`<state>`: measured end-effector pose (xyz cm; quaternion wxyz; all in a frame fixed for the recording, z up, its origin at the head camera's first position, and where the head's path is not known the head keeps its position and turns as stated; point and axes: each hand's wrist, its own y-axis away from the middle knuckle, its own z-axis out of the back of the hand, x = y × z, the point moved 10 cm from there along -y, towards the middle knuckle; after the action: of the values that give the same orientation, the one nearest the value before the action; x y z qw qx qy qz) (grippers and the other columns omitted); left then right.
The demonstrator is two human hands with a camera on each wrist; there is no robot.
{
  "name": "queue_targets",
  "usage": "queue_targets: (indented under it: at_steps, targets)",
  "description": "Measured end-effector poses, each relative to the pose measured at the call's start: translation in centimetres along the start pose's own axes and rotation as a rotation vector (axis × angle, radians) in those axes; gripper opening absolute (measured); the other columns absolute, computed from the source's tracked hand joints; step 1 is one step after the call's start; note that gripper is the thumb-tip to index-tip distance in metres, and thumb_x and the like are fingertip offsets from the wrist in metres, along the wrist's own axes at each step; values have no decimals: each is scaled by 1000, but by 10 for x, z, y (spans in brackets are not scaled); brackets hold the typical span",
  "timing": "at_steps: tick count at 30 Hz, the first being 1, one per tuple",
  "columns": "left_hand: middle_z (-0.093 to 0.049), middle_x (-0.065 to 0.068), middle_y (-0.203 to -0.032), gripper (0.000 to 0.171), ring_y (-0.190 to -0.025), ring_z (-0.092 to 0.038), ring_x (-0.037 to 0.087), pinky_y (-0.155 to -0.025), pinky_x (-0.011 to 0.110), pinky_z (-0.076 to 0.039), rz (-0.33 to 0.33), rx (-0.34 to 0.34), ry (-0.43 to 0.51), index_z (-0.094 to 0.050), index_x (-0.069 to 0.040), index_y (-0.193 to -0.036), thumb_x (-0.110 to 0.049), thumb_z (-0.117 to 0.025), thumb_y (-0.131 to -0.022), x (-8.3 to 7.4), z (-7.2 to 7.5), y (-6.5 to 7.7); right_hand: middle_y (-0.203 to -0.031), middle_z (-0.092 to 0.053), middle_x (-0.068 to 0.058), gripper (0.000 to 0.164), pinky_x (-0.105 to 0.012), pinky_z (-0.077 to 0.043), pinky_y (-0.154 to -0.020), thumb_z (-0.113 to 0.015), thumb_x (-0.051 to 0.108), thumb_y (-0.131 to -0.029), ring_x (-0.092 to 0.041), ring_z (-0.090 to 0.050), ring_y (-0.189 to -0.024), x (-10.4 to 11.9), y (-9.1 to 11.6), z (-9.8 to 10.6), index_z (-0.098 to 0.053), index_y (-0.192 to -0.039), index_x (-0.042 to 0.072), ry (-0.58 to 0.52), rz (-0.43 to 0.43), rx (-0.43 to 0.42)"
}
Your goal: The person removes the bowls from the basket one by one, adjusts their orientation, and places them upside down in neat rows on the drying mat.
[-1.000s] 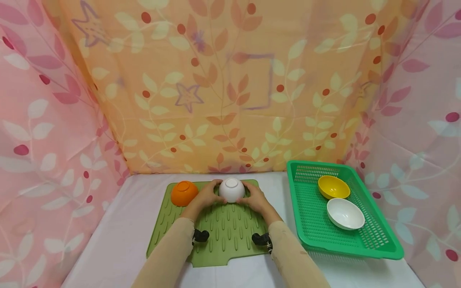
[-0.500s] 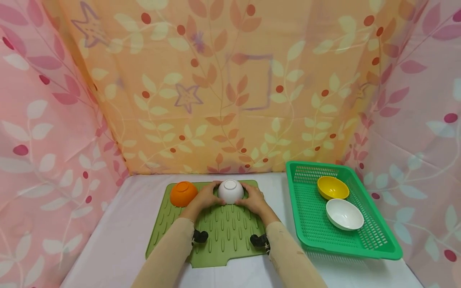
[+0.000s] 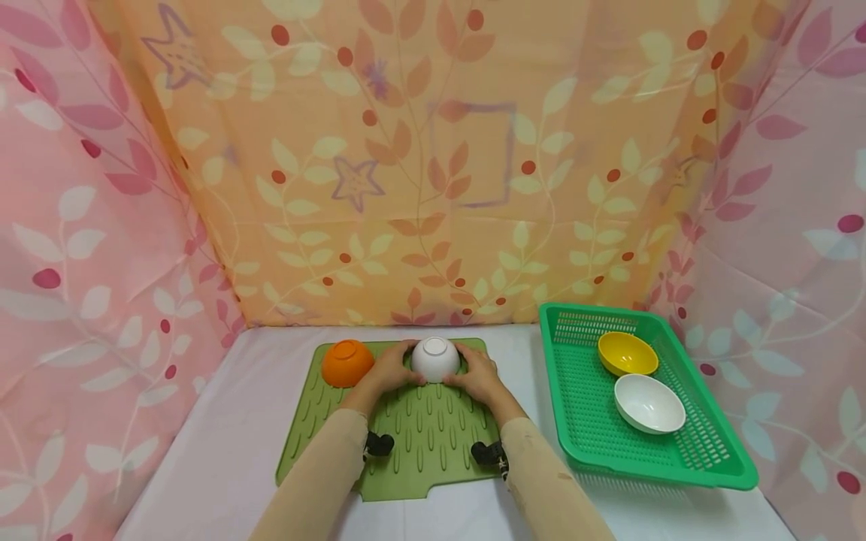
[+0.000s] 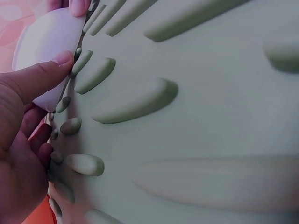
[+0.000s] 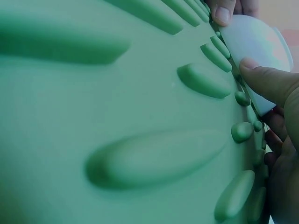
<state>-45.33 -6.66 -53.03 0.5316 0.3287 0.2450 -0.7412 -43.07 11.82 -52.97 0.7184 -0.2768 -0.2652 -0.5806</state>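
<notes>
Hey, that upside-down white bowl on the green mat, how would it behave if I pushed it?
The white bowl probably won't tip or roll, since its wide rim faces down. Pushed along, it might catch on the ridges of the green mat. Its wall looks stiff, with no visible dent.

Bright head view; dim, tinted wrist views.
Up close, the flat green ribbed mat (image 4: pixel 224 182) blurs; the round white upturned bowl (image 5: pixel 254 46) gleams.
</notes>
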Motion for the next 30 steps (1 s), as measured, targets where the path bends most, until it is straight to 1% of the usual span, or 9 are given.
queue_targets:
  at_steps: [5,12,17,24,27,30]
  targets:
    - [-53,12,-152,91,-143,-46,32,-119,54,-35,7,-4,-29,-49,-14,-152,-28,-94,-74,3,-1,0,-151,-52,-17,84,-65,-23,-116,-86,33,-84,-39,-41,-142,-1,1,-1,-47,-154,11,4,2,4]
    - [-53,11,-152,91,-143,-45,32,-119,55,-33,7,-14,-31,-49,-15,-152,-28,-95,-73,0,1,3,-152,-51,-17,84,-64,-21,-117,-86,33,-84,-39,-39,-143,1,2,1,-46,-154,9,-18,-3,4]
    - [-52,12,-153,92,-143,-45,34,-119,57,-33,9,-8,-43,-49,-15,-152,-30,-95,-73,0,2,3,-152,-51,-17,84,-65,-21,-117,-86,31,-84,-40,-40,-143,0,1,0,-46,-154,9,-28,-3,3]
    - [-50,13,-154,93,-145,-43,35,-118,58,-33,11,7,-16,-46,-13,-153,-30,-94,-75,-1,2,6,-154,-49,-16,84,-66,-21,-118,-86,31,-84,-40,-37,-146,-1,3,0,-45,-154,10,-46,-11,16]
    - [-51,13,-154,92,-145,-43,34,-118,58,-33,6,6,3,-46,-12,-153,-29,-93,-76,-2,3,7,-155,-49,-16,83,-66,-23,-118,-86,30,-84,-41,-37,-146,-1,3,1,-45,-154,10,-48,-7,8]
    - [-52,12,-153,90,-143,-45,33,-118,56,-34,-5,5,28,-45,-10,-153,-27,-92,-77,-3,3,7,-154,-49,-18,84,-65,-29,-117,-86,29,-84,-42,-39,-145,-1,5,4,-44,-154,9,-63,-11,-18]
